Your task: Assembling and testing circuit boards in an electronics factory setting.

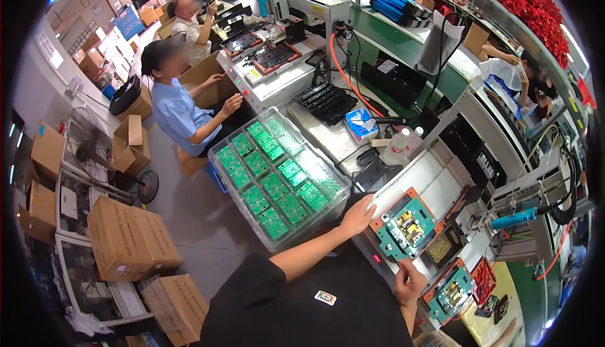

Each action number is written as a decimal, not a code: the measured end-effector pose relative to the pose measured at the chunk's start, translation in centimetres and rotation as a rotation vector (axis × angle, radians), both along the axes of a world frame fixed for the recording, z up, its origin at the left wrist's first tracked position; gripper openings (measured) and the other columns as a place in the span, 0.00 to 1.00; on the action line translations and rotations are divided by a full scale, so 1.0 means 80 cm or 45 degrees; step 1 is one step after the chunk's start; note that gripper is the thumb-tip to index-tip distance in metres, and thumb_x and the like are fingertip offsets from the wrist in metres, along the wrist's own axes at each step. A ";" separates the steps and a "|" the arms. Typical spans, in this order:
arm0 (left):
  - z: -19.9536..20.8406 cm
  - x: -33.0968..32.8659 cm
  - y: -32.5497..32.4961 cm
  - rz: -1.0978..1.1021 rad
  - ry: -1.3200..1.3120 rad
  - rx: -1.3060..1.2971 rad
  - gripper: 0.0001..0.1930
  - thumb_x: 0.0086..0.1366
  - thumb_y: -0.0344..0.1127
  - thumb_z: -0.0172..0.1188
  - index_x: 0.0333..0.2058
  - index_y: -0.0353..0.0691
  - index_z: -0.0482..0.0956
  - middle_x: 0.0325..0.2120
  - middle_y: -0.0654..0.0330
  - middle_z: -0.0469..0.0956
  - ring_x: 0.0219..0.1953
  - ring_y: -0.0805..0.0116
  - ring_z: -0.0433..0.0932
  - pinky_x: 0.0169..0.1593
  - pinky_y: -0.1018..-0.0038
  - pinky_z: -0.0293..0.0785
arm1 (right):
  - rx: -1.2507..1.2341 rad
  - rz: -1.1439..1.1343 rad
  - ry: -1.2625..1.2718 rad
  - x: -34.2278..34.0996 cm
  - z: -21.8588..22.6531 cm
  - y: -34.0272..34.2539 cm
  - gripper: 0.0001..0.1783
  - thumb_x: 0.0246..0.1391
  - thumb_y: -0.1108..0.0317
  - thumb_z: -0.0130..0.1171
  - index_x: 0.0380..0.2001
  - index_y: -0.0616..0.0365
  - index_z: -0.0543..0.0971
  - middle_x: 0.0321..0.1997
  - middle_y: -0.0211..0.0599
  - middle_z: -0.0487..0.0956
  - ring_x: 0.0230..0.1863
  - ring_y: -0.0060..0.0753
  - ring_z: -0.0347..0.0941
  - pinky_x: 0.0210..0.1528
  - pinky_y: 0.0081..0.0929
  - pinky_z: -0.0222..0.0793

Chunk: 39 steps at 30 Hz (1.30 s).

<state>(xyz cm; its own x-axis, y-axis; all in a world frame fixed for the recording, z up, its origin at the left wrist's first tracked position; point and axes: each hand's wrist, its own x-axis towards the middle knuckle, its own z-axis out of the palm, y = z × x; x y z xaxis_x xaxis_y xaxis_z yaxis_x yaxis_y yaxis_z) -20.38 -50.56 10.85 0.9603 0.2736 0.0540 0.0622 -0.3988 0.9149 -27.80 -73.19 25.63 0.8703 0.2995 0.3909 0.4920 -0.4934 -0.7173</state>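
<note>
The board (409, 228) lies in its fixture (431, 226) on the tabletop (403, 178), so placing looks done; what remains there I cannot tell. Left hand (357, 216) at the fixture's corner, right hand (409, 282) curled by its near edge; whether either's fingers pinch anything is unclear

"Busy at that desk (419, 177)?"

"Left hand (358, 216) at the upper-left corner of an orange-rimmed fixture (431, 221), right hand (409, 282) bunched by its lower edge. A circuit board (409, 228) sits inside."

"And around it?"

"Brass-coloured bits (439, 251) beside it, then a second fixture (464, 276). Leftward, green boards (274, 186) in a clear box (312, 221); someone in blue (179, 110) beyond."
</note>
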 end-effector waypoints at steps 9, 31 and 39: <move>0.007 -0.011 0.006 -0.005 0.059 0.003 0.27 0.70 0.46 0.47 0.59 0.29 0.64 0.58 0.43 0.67 0.61 0.48 0.66 0.63 0.63 0.62 | 0.008 0.028 0.042 -0.006 0.002 0.003 0.12 0.48 0.84 0.55 0.35 0.60 0.81 0.21 0.34 0.76 0.16 0.18 0.63 0.20 0.18 0.56; 0.000 0.006 -0.001 -0.017 0.010 0.041 0.26 0.70 0.44 0.47 0.60 0.32 0.63 0.58 0.44 0.67 0.60 0.48 0.67 0.61 0.63 0.63 | -0.026 0.036 0.070 0.012 0.007 0.000 0.12 0.43 0.83 0.57 0.32 0.59 0.83 0.14 0.33 0.70 0.14 0.23 0.66 0.19 0.20 0.59; 0.001 0.008 0.002 0.002 0.004 0.043 0.26 0.69 0.43 0.48 0.59 0.31 0.64 0.58 0.43 0.67 0.59 0.47 0.67 0.61 0.63 0.64 | -0.030 0.062 0.057 0.018 0.009 0.005 0.12 0.43 0.83 0.57 0.32 0.59 0.83 0.14 0.32 0.70 0.14 0.23 0.66 0.19 0.20 0.59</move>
<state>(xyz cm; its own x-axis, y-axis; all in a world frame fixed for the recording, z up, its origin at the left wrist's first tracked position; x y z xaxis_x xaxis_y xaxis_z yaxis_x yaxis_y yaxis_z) -19.70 -50.37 10.94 0.9601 0.2730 0.0598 0.0659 -0.4292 0.9008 -26.38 -72.80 26.35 0.8710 0.3506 0.3441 0.4833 -0.4868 -0.7276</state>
